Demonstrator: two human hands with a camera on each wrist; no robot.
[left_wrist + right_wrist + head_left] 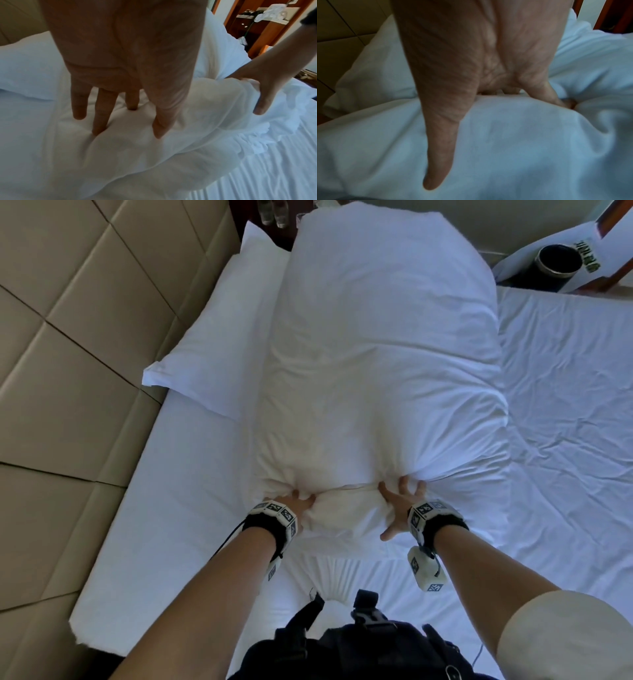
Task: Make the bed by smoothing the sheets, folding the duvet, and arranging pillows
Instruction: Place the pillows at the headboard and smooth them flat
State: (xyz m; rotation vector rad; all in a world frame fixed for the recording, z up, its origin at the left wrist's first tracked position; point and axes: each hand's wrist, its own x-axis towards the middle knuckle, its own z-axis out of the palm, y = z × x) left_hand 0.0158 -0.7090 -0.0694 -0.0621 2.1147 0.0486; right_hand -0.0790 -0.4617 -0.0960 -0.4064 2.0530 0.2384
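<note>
A large white pillow [376, 354] lies lengthwise on the white bed sheet [565, 405], its near end bunched toward me. My left hand [298, 503] presses straight fingers [100, 121] into that near end on the left. Spread wide, my right hand [400, 505] pushes on the right side of the same end, with its thumb [436, 162] stretched out over the fabric. A second, flatter white pillow [212, 344] lies to the left, by the headboard, partly under the big one. No duvet is in view.
A padded beige headboard [68, 354] runs along the left. Bottles [274, 213] stand beyond the bed's far end, and a black bin [558, 265] sits at the top right. Wooden shelving [254, 27] shows behind the pillow. The sheet to the right is wrinkled.
</note>
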